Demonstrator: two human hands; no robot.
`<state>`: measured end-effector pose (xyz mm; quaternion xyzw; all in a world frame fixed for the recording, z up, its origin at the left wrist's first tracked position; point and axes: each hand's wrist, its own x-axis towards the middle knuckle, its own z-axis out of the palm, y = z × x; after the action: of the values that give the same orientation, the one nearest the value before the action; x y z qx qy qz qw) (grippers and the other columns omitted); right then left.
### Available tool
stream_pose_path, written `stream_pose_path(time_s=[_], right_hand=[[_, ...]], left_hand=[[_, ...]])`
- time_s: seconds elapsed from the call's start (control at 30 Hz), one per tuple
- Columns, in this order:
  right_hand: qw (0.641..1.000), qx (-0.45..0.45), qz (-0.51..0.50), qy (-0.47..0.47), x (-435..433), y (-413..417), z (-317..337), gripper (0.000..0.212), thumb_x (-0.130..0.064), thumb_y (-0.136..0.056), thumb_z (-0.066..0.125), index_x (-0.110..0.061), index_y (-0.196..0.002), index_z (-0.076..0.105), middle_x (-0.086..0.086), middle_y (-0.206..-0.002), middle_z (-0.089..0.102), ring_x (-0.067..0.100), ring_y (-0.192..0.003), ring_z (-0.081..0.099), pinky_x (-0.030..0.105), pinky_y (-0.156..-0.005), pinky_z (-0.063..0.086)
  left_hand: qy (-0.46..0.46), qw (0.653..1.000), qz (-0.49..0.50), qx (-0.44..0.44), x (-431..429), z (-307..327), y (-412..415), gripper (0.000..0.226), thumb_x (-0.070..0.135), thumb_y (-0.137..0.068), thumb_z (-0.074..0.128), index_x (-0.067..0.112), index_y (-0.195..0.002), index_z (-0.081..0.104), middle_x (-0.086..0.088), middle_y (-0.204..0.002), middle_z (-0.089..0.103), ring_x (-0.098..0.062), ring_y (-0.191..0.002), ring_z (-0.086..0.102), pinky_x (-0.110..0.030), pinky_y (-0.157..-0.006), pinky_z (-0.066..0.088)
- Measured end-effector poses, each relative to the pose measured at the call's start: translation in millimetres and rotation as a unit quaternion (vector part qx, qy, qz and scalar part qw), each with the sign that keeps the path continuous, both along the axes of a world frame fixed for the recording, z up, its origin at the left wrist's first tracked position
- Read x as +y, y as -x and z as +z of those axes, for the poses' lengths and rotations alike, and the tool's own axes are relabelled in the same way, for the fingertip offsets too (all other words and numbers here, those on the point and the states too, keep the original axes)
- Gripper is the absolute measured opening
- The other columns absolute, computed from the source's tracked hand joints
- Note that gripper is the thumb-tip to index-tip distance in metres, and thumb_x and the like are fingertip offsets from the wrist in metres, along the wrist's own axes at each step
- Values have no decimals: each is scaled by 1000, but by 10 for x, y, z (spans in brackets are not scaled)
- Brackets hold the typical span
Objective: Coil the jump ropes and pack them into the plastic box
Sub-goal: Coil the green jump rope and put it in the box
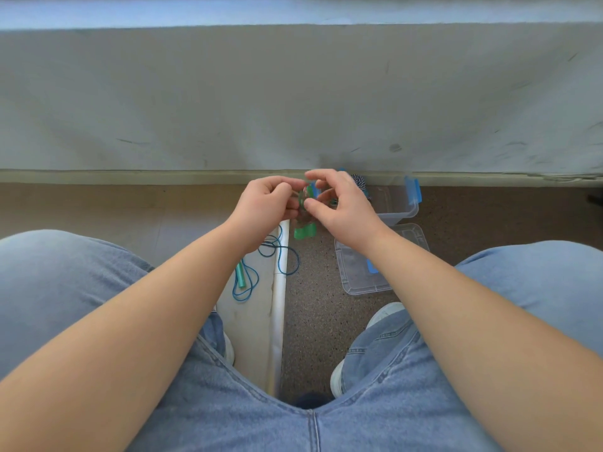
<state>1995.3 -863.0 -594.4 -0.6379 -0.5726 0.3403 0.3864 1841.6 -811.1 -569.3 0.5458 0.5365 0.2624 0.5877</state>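
My left hand [266, 207] and my right hand [339, 203] meet in front of me, both curled round a small bundle of a green-handled jump rope [305, 230]. Its two green handles hang below the hands. The rope itself is mostly hidden by my fingers. A second jump rope [277, 252], thin blue cord with a teal handle [240, 276], lies loose on the floor below my left hand. The clear plastic box [396, 203] with blue clips stands at the wall, right of my right hand, and something striped shows in it. Its clear lid [359, 272] lies on the floor under my right forearm.
I sit with my knees apart, in jeans, my shoes [339, 376] on the floor. A white strip [280, 288] runs along the floor between a pale surface on the left and speckled floor on the right. A grey wall [293, 93] rises just behind the box.
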Motion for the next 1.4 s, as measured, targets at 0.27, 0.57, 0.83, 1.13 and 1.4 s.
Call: stream_pose_path(time_s=[0.27, 0.57, 0.83, 1.13, 1.4], right_hand=[[1000, -5, 12, 11, -4, 72, -13, 29, -29, -79, 78, -32, -106, 67, -7, -99, 57, -1, -86, 54, 25, -80, 44], [982, 151, 85, 77, -46, 209, 9, 28, -26, -76, 79, -26, -95, 58, 1, -87, 67, 12, -71, 56, 38, -74, 53], [973, 143, 149, 104, -144, 265, 62, 23, -11, -85, 75, -16, -98, 57, -16, -80, 61, 5, -68, 57, 28, -66, 54], [983, 92, -31, 153, -4, 146, -174, 40, -27, -77, 79, -25, -114, 65, -5, -105, 67, 14, -95, 67, 45, -89, 57], [959, 128, -111, 225, 214, -28, -384, 43, -23, -83, 79, -17, -122, 63, 2, -113, 66, 18, -102, 65, 41, -94, 55]], left_hand=[[19, 997, 57, -44, 50, 2, -28, 37, -2, -92, 33, 16, -92, 65, -2, -64, 57, -12, -60, 55, -25, -62, 50], [126, 974, 172, -72, 67, -40, -92, 33, -1, -99, 24, 12, -115, 50, -7, -63, 45, -16, -48, 49, -26, -50, 48], [167, 968, 182, -36, 199, -188, 37, 47, -9, -92, 18, 18, -121, 43, -9, -74, 46, -16, -58, 45, -28, -58, 46], [165, 968, 175, -74, 243, -321, 11, 19, 10, -104, 38, 14, -111, 56, -13, -103, 60, -20, -86, 72, -29, -71, 61], [188, 980, 68, 11, 263, -438, -141, 32, 8, -101, 40, 15, -130, 54, -9, -116, 56, -23, -96, 70, -35, -74, 61]])
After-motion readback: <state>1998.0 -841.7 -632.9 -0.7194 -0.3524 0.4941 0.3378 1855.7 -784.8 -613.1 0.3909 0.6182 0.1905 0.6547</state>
